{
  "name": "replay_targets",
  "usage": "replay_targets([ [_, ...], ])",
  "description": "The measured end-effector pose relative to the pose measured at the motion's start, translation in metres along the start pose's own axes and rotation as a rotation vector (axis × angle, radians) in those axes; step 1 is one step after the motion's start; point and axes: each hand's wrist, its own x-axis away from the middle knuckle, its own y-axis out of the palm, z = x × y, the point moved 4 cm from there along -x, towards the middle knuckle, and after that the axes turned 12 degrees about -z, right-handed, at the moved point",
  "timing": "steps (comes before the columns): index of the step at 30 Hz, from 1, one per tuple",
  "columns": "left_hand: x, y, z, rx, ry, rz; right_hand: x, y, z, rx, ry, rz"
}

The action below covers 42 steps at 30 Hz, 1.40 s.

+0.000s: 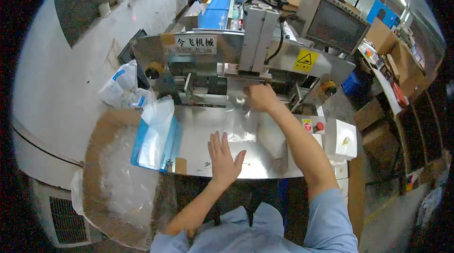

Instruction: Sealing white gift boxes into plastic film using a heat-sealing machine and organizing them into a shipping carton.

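A clear plastic bag [242, 119] stretches from the slot of a metal machine [227, 47] down onto its shiny worktop [196, 132]. At the slot, under the upright metal column [257, 40], my right hand [261, 97] is closed at the bag's upper right edge; its fingertips are partly hidden. Nearer to me, my left hand [224, 161] is open, with fingers spread and nothing in it. It is over the worktop's front part, just left of the bag's lower end.
A blue box [155, 146] with clear bags stands on the worktop's left. Beyond it is a carton [106, 127] of clear plastic. A red button [319, 126] and white boxes [341, 139] are at the right. Behind the machine are a monitor [336, 23] and a blue conveyor [218, 9].
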Motion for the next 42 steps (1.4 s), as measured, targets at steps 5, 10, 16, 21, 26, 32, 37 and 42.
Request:
replay_targets([
  [5,0.003,-0.003,-0.007,0.097,-0.058,0.001,0.005,-0.014,-0.005,-0.136,0.072,0.001],
  [10,0.002,0.003,-0.010,0.128,-0.036,-0.002,0.036,-0.013,-0.010,-0.278,0.092,0.001],
  [16,0.005,0.001,-0.014,0.092,-0.037,0.010,0.178,-0.022,-0.086,-0.916,-0.127,0.316],
  [21,0.004,0.003,-0.010,0.114,-0.004,0.019,0.219,0.028,-0.092,-1.076,-0.029,0.292],
  [26,-0.002,0.007,-0.014,0.165,-0.047,-0.016,0.212,0.065,-0.075,-1.162,0.157,0.405],
  [32,-0.051,0.010,-0.035,0.653,-0.259,-0.037,0.159,0.078,-0.058,-1.175,0.327,0.495],
  [37,-0.091,0.015,-0.034,0.782,-0.317,-0.122,0.113,0.088,-0.051,-1.154,0.280,0.598],
  [42,-0.064,0.011,-0.050,0.826,-0.327,-0.124,0.144,0.060,-0.081,-1.507,0.183,0.394],
])
